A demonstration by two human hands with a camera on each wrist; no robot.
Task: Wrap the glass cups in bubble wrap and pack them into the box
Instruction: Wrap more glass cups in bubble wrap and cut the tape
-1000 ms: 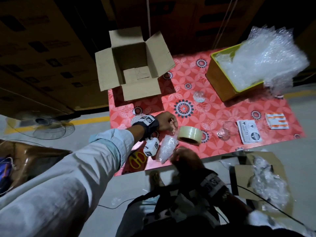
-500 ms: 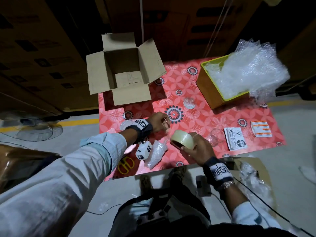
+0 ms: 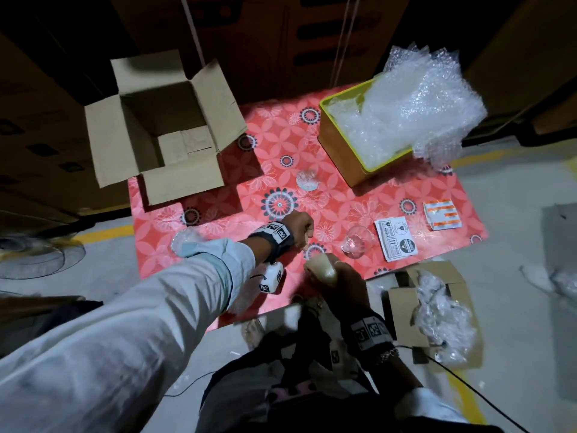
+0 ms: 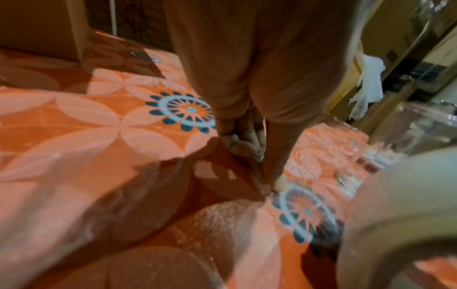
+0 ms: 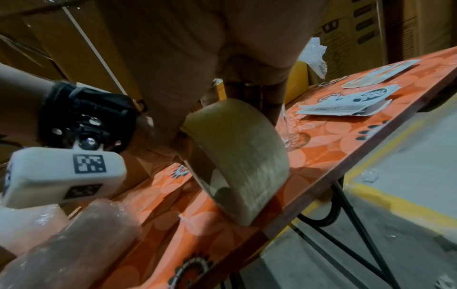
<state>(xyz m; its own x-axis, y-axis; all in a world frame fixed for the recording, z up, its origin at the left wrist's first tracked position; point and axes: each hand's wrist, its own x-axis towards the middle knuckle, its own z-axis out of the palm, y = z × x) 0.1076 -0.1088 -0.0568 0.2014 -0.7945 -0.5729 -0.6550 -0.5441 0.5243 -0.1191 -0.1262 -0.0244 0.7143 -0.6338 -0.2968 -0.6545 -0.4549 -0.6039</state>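
- Dim storeroom: brown cartons are stacked behind a low table [image 3: 390, 195] covered in a red-orange cloth printed with pale petals and dark flower rings; the floor is grey concrete with a yellow painted line.
- On the floor at far left stands a fan [image 3: 34, 254], partly in shadow.
- At the table's back left corner sits an open cardboard box [image 3: 162, 126], all four flaps spread, with a lighter patch of card on its bottom.
- Near the front left edge lies a bubble-wrapped bundle [image 3: 185, 242], and another wrapped bundle [image 5: 74, 238] lies under the left wrist.
- The left hand [image 3: 298, 228], in a pale sleeve, hovers over the cloth with fingers curled in and thumb and fingertip pinched together; whatever they pinch is too small to make out.
- Just beside it, the right hand [image 3: 342, 281] grips a roll of clear packing tape [image 3: 321, 268], fingers through its core, at the front edge.
- One bare glass cup [image 3: 307, 179] stands mid-table; a second glass cup [image 3: 356, 243] is near the right hand.
- A yellow tub [image 3: 340, 151] at the back right overflows with bubble wrap [image 3: 412, 104].
- Right of the second cup lie black-and-white stickers [image 3: 396, 237] reading "FRAGILE", then an orange-striped label pack [image 3: 441, 214], its print unreadable.
- On the floor at right, a small carton [image 3: 402, 310] holds crumpled wrap.
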